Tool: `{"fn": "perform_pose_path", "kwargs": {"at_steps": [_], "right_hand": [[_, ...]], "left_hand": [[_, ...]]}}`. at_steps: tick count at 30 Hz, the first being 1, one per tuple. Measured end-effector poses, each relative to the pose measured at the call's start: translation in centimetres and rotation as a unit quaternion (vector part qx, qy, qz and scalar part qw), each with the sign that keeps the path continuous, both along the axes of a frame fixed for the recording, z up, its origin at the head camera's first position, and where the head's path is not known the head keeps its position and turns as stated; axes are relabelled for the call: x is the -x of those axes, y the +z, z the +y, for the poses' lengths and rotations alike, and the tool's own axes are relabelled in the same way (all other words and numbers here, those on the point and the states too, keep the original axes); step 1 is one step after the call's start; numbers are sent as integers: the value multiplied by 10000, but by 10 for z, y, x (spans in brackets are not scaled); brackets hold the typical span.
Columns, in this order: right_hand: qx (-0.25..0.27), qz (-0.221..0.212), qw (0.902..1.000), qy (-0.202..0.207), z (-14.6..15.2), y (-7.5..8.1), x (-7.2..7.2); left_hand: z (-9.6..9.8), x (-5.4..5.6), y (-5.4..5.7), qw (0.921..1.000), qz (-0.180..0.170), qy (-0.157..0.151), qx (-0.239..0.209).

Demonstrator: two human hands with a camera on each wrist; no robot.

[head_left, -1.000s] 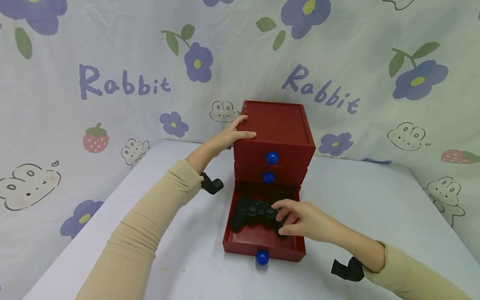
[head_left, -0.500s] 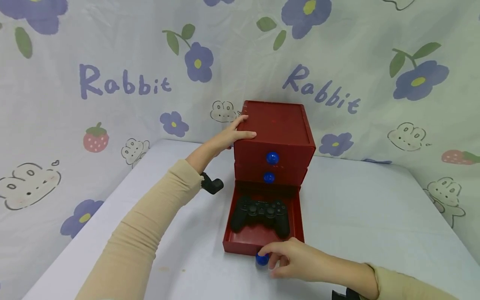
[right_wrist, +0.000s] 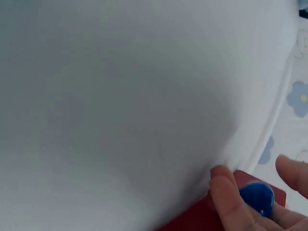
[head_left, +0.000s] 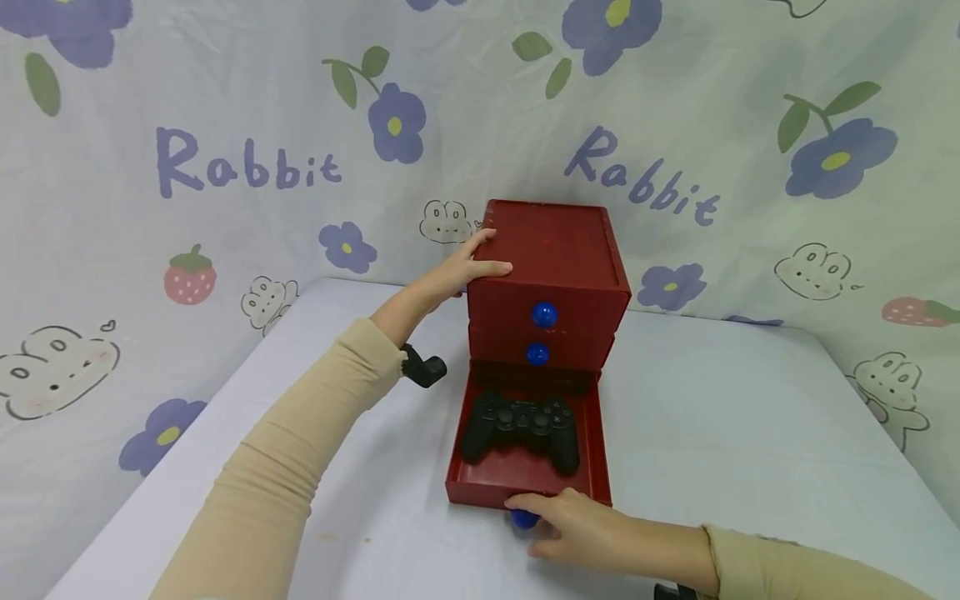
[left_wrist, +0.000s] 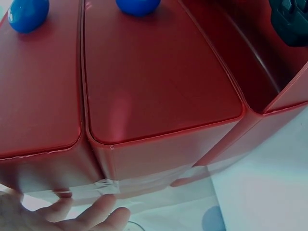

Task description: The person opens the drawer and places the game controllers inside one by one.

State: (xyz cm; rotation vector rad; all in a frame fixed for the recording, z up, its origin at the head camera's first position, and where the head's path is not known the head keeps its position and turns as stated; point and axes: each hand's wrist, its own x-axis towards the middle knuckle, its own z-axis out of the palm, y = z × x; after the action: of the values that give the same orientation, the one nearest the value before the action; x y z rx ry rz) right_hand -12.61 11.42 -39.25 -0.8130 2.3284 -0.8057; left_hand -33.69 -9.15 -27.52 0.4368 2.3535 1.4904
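A red three-drawer cabinet [head_left: 555, 242] stands on the table, its lowest drawer [head_left: 480, 495] pulled out. Inside that drawer lies a black game controller [head_left: 521, 419]. My left hand [head_left: 463, 268] rests on the cabinet's upper left edge, thumb and a finger on the top and other fingers down the side. At the open drawer's front, my right hand [head_left: 585, 532] is around the blue ball knob [head_left: 525, 520]. Its index finger reaches over the knob along the drawer front. In the right wrist view the thumb [right_wrist: 292, 173] stands apart from the knob.
Two more blue knobs, an upper one [head_left: 545, 315] and a middle one [head_left: 537, 354], mark the closed drawers. A white cloth [head_left: 735, 433] covers the table. Behind the cabinet hangs a printed curtain [head_left: 480, 108] with flowers and rabbits.
My right hand has left the controller, come toward the drawer's front and then shifted left around its knob. The left hand, cabinet and drawer have stayed put.
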Motion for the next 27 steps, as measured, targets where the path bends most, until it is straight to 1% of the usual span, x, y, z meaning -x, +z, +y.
{"fn": "perform_pose_path", "kwargs": {"at_steps": [3,7,14,20,27], "right_hand": [[120,81,9999,42,0,-5,2],[248,323,9992,35,-1,-7,5],[328,646,9973,-109,-1,-1,14],[586,841,9943,-301,2,4,27],[577,980,9916,-619,4,2,45]], "left_hand": [[0,0,0,10000,-1,-4,-15],[0,1,0,10000,-17,-3,-87],[0,2,-1,9999,-34,18,-108],[0,2,-1,10000,-21,29,-86],[0,2,-1,10000,-32,33,-76]]}}
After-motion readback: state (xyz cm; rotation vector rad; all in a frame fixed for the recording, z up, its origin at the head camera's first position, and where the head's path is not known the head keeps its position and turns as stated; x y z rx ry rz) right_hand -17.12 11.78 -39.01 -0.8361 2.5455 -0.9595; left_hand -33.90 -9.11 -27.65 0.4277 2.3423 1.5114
